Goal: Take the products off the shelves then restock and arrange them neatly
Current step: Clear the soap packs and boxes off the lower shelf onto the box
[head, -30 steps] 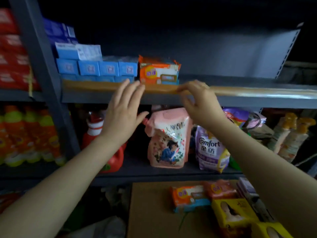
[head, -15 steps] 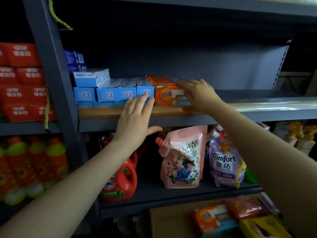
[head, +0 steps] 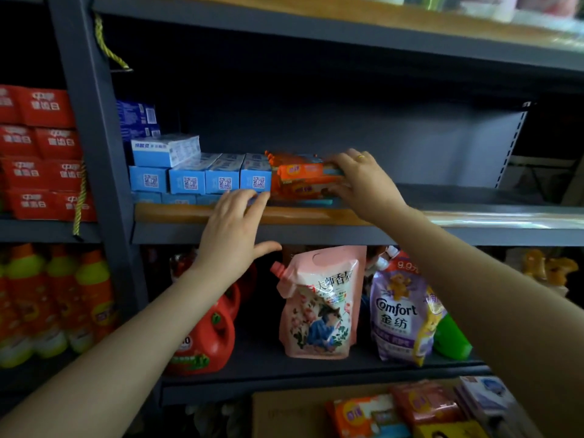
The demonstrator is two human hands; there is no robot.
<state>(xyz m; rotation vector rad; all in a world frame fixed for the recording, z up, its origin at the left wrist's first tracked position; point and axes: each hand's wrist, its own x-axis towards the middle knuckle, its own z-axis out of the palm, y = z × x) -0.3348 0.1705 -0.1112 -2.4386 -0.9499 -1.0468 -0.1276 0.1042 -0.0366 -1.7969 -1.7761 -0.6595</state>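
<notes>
Right hand [head: 363, 181] has slid in along the orange soap packs [head: 301, 180] and now grips their right end, where a second ago it was only reaching the shelf edge [head: 316, 216].

Nearest, below the packs, a pink pouch [head: 319, 305] and a purple Comfort pouch [head: 401, 314] stand on the lower shelf. Up a level, the left hand [head: 230, 235] lies flat, fingers straight, on the shelf edge just left of the packs, holding nothing. The packs sit stacked, touching the blue boxes [head: 202, 178] on their left.
</notes>
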